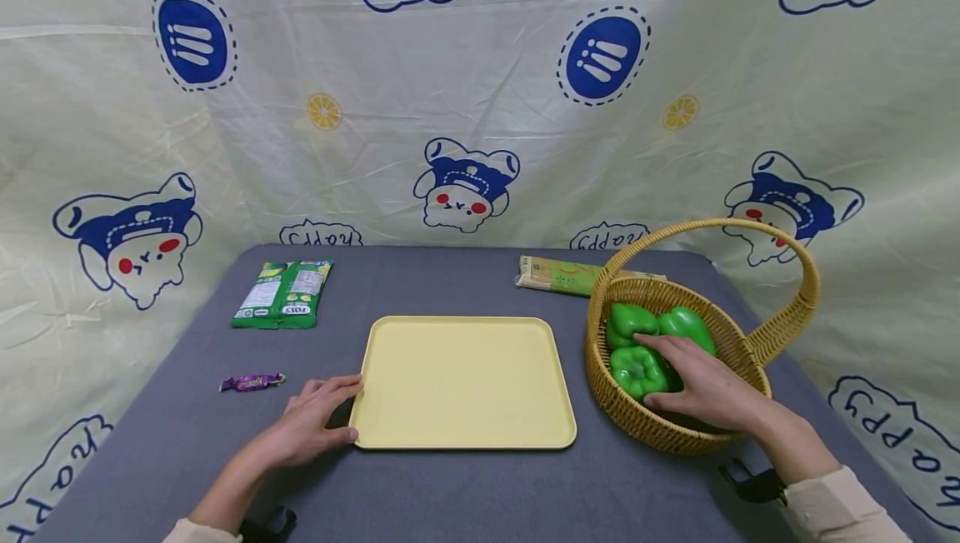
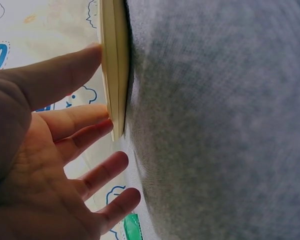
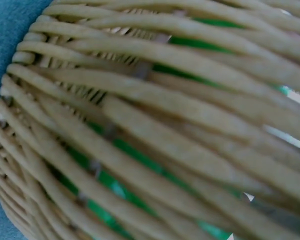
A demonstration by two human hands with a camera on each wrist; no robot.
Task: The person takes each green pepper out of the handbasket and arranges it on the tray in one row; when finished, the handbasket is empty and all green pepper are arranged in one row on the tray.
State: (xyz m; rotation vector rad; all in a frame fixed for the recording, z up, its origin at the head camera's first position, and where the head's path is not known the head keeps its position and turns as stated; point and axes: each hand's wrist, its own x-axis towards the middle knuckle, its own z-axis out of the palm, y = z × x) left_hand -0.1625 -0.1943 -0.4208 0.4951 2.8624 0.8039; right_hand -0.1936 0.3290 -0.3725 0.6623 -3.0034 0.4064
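A pale yellow tray (image 1: 465, 385) lies on the grey cloth. My left hand (image 1: 313, 425) is at its left edge, thumb and fingertips touching the rim. In the left wrist view the tray's side (image 2: 115, 70) meets the thumb and front fingers, while the other fingers spread loosely. Over the wicker basket (image 1: 633, 422) my right hand (image 1: 705, 381) reaches in, its thumb and fingers spread about the nearest green bell pepper (image 1: 636, 370). More green bell peppers (image 1: 686, 326) lie beside it. The right wrist view shows mostly basket weave (image 3: 140, 110), hiding the right fingers.
A green snack bag (image 1: 285, 295) is at the back left, with a purple wrapped candy (image 1: 252, 382) nearer. Behind the basket lies a long green-and-tan packet (image 1: 558, 275), partly covered by it. The basket's tall handle (image 1: 787, 318) arches up on the right. A printed curtain (image 1: 465, 93) hangs behind.
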